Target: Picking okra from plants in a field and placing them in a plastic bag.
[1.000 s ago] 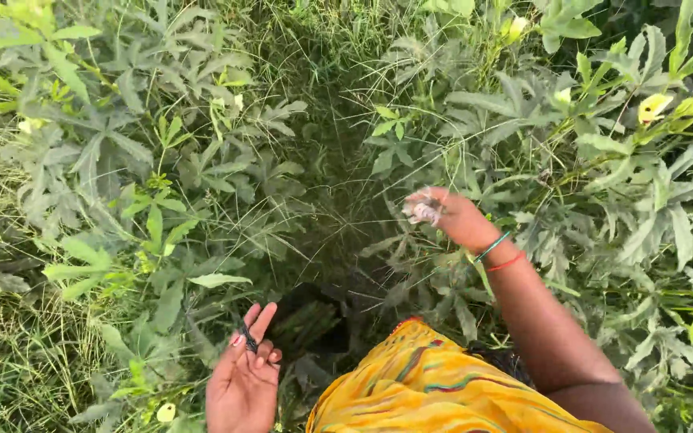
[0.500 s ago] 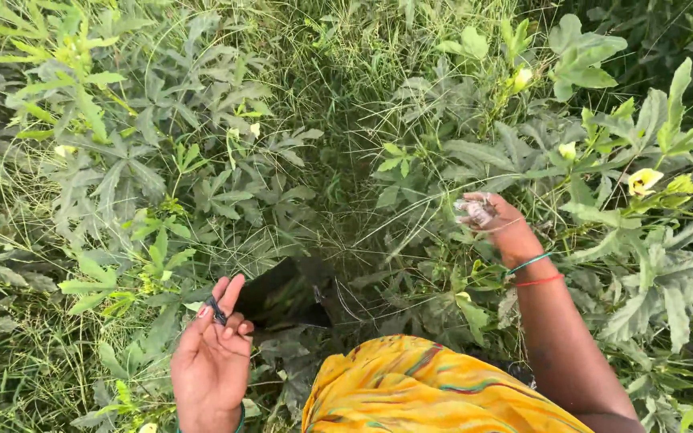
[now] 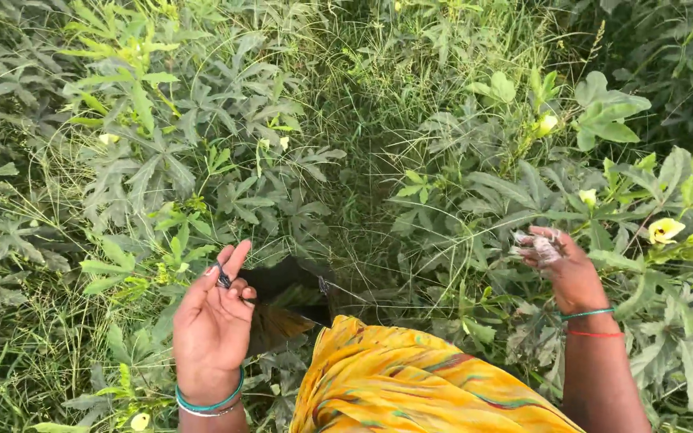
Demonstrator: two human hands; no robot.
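My left hand (image 3: 214, 317) is raised palm-up at the lower left, its fingers pinching a small dark blade-like tool (image 3: 223, 277) among the leaves. A green bangle circles that wrist. My right hand (image 3: 559, 261) reaches into the leafy plants (image 3: 603, 192) on the right, its fingertips wrapped in pale cloth. Whether it holds anything is unclear. Green and red bangles sit on the right wrist. Yellow patterned cloth (image 3: 411, 385) of my clothing fills the bottom centre.
Tall lobed-leaf plants (image 3: 170, 144) crowd both sides, with pale yellow flowers (image 3: 664, 231) and buds (image 3: 546, 123) on the right. A narrow grassy gap (image 3: 362, 160) runs between the rows straight ahead. Grass (image 3: 18, 345) grows thick at the lower left.
The view has shifted forward along the row. My left hand rose and moved left with the small tool; my right hand moved further right into the plants.
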